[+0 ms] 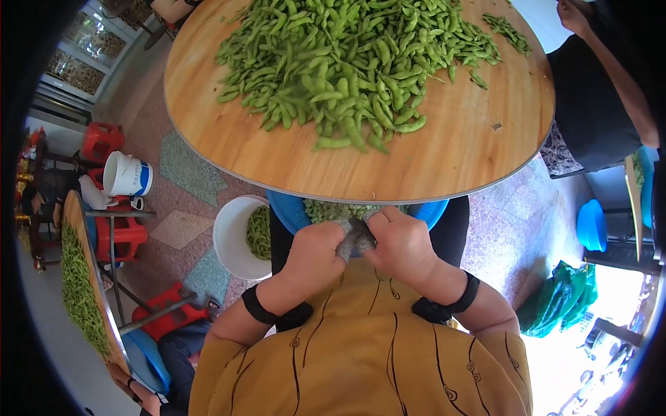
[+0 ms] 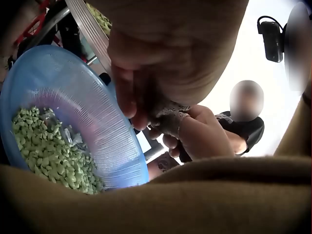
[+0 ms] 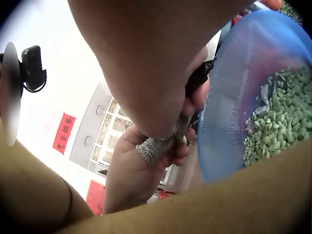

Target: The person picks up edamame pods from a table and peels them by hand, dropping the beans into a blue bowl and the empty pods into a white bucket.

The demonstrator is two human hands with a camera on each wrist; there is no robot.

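Buckets first, far left: one white bucket with a blue band [image 1: 127, 175] on a stool, and a second white bucket [image 1: 236, 239] on the floor, holding green pods and half hidden by the person's knee. Moving in, left hand [image 1: 313, 251] and right hand [image 1: 402, 243] meet knuckle to knuckle over the lap, just under the worktop [image 1: 444, 156] edge. Both sets of fingers are curled tight around something small and dark between them [image 1: 359, 234]; grey wraps cover some fingertips, and what's pinched is too hidden to name, maybe a pod, can't tell. Behind the hands, one blue basin [image 1: 291, 211], mostly cut off by the worktop in the head view; the wrist views show it partly filled with shelled green beans [image 2: 48, 156]. Up top, one big heap of edamame pods [image 1: 347, 62], far too many to count. Far right, a second person [image 1: 590, 97] in dark clothes, cut off at the edge, and one green bag [image 1: 562, 298] on the floor.
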